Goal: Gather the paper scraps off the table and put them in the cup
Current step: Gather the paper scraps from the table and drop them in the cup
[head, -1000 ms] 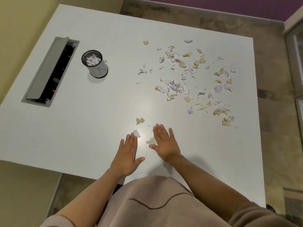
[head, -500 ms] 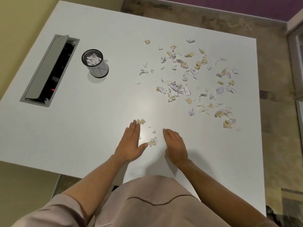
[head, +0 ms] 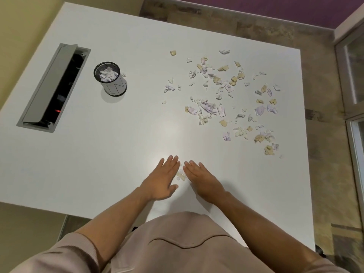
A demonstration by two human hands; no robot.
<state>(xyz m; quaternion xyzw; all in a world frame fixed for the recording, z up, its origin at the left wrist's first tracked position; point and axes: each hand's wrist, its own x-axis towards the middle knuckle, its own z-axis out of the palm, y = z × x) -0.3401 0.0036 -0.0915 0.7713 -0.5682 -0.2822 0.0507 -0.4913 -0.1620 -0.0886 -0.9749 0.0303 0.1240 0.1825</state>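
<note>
— Cupping a few scraps [head: 180, 175] between my flat left hand [head: 160, 181] and right hand [head: 201, 179]; nothing gripped.

— Progress?

— Early, I judge. Cup [head: 110, 78] at far left holds some paper; most scraps [head: 226, 99] lie scattered across the table [head: 98, 164].

The person wears a pale pinkish-beige top [head: 177, 251] with a curved seam across the front. Its sleeves [head: 65, 253] are pushed up, leaving both forearms bare; no rings or watch show.
</note>
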